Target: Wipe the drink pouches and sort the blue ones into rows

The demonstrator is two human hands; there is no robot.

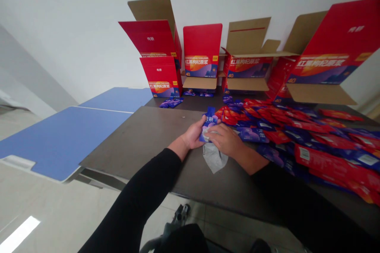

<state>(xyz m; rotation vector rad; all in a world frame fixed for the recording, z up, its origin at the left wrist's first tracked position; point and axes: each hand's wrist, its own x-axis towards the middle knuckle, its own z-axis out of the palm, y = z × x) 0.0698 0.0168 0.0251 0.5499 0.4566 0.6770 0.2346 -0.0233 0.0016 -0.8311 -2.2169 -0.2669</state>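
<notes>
Above the dark tabletop, my left hand [194, 132] is closed on a blue-purple pouch [211, 118] with white lettering, held by its left edge. Pressed against the front of that pouch, my right hand [227, 139] grips a light grey cloth [215, 158], whose loose end hangs below the fingers. Just right of my hands lies another blue pouch [252, 134], at the edge of a big heap of red pouches [323, 148] and blue ones.
Open red cartons stand along the wall: a left stack [162, 75], a middle carton [202, 53], another [249, 65] and a large right one [320, 67]. A few blue pouches [171, 102] lie before the left stack. A blue table [68, 134] adjoins the dark table [130, 142].
</notes>
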